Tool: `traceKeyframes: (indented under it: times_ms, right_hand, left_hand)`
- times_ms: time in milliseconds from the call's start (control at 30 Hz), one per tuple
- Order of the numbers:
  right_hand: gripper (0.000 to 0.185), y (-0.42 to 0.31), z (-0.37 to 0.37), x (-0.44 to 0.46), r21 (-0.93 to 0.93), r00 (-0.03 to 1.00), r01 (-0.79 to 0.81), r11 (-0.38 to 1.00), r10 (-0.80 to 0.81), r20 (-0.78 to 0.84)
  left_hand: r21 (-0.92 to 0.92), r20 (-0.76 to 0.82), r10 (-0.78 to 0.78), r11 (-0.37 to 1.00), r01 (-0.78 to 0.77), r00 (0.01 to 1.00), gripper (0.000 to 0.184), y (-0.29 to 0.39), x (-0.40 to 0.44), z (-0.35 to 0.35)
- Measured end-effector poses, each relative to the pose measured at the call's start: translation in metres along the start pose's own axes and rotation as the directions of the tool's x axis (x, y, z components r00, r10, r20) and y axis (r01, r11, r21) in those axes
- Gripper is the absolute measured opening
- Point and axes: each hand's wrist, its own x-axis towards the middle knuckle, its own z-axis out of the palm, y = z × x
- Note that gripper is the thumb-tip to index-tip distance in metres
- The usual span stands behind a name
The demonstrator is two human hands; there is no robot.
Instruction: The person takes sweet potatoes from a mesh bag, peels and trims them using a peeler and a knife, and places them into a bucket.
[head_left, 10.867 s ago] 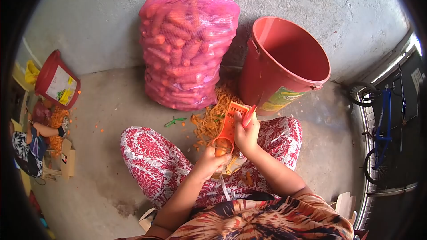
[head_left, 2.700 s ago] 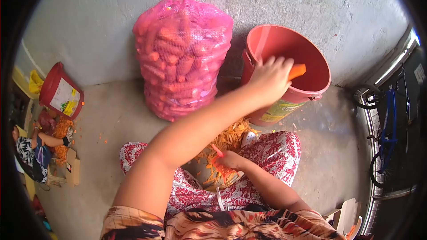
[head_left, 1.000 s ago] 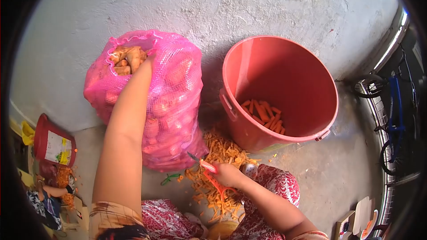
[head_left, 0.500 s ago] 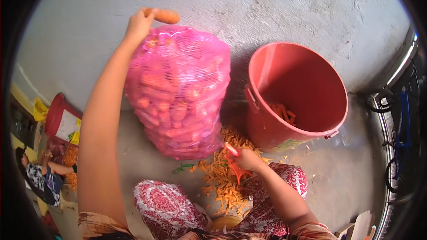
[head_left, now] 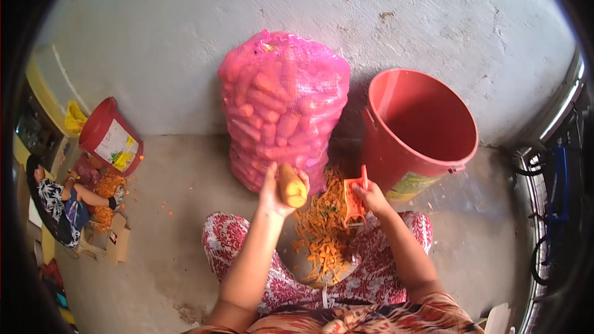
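In my left hand [head_left: 273, 196] is a thick carrot [head_left: 291, 185], its blunt end towards me, held in front of the sack. My right hand [head_left: 375, 198] grips an orange peeler [head_left: 354, 201] to the right of the carrot, apart from it. Below both hands, a heap of carrot peelings [head_left: 327, 229] lies on the floor between my knees. Behind my left hand stands a pink mesh sack [head_left: 284, 108] full of carrots. A tall red bucket [head_left: 396, 148] stands to the right of the sack, beyond my right hand; its bottom is hidden.
At the far left a person [head_left: 62, 201] sits beside another heap of peelings [head_left: 110, 192] and a red bucket [head_left: 111, 136] with a white label. A cardboard box [head_left: 117, 238] lies near them. A bicycle wheel [head_left: 531, 210] edges the right side. The grey wall [head_left: 185, 55] rises behind the sack.
My left hand has come down from the top of the sack towards my lap, bringing the carrot. My right hand has lifted the peeler off the peelings. The view has shifted.
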Motion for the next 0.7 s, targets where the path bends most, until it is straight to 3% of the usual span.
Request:
traceKeyframes:
  times_ms: [33,67,133,167,267,333,433,533,600,700]
  right_hand:
    - [0.015,0.003,0.000,-0.005,0.060,0.996,0.063,0.996,-0.059,-0.063]
    - [0.017,-0.028,0.004,-0.026,0.129,0.997,0.017,0.992,-0.007,-0.076]
    - [0.020,-0.032,0.011,-0.037,0.264,0.978,0.092,0.960,-0.037,-0.207]
    - [0.020,-0.036,0.014,-0.044,0.270,0.972,0.125,0.955,-0.063,-0.225]
    - [0.018,-0.076,0.038,-0.071,0.308,0.932,0.223,0.925,-0.109,-0.346]
    - [0.016,-0.095,0.048,-0.083,0.363,0.927,0.239,0.901,-0.100,-0.363]
    - [0.013,-0.111,0.070,-0.095,0.149,0.890,0.285,0.947,-0.204,-0.409]
    - [0.011,-0.109,0.086,-0.101,-0.150,0.849,0.305,0.940,-0.340,-0.404]
    - [0.009,-0.104,0.095,-0.102,-0.187,0.798,0.405,0.895,-0.445,-0.405]
    - [0.008,-0.105,0.101,-0.113,-0.157,0.857,0.357,0.921,-0.390,-0.338]
  left_hand:
    - [0.148,0.008,0.083,0.985,-0.083,0.997,0.037,-0.007,0.002,-0.026]
    - [0.107,0.003,0.058,0.993,-0.058,0.998,0.038,-0.016,-0.001,-0.042]
    - [0.124,-0.105,0.025,0.992,-0.012,0.994,0.041,-0.035,-0.003,-0.067]
    - [0.110,-0.090,-0.044,0.992,0.054,0.995,0.041,-0.042,-0.008,-0.074]
    - [-0.019,0.149,-0.306,0.950,0.312,0.940,0.040,-0.055,-0.012,-0.104]
    - [0.015,0.121,-0.305,0.952,0.306,0.945,0.041,-0.069,-0.023,-0.107]
    - [0.103,0.077,-0.180,0.980,0.172,0.981,0.042,-0.088,-0.036,-0.095]
    - [0.207,0.081,-0.229,0.956,0.208,0.970,0.042,-0.096,-0.052,-0.080]
    - [0.264,0.080,-0.230,0.943,0.202,0.970,0.041,-0.095,-0.050,-0.090]
    - [0.358,0.017,-0.166,0.922,0.149,0.986,0.033,-0.099,-0.060,-0.089]
